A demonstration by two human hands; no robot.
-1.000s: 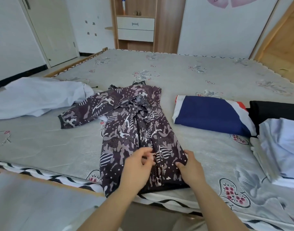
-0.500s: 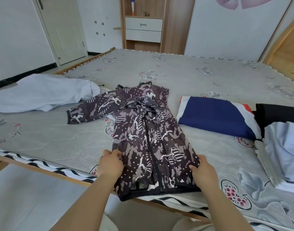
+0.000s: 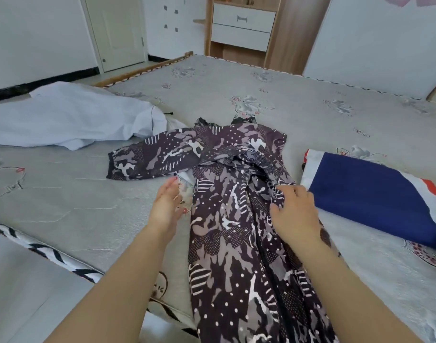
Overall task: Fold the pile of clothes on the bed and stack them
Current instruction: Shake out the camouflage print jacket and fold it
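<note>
Grey floral mattress (image 3: 298, 100) of the bed under everything, camouflage-print jacket (image 3: 236, 219) laid lengthwise at the near edge, hem hanging over. Half a second back, both hands at the hem corners; now moved up to the middle, so smoothing the body before the next fold, probably (one sleeve (image 3: 150, 157) still flung out leftward). Left hand (image 3: 168, 201) open, fingers straight, just beside the jacket's left edge. Right hand (image 3: 294, 209) curled, bunching fabric near the zip. Folded navy garment (image 3: 375, 194) right, white shirt (image 3: 71, 120) left, unfolded.
</note>
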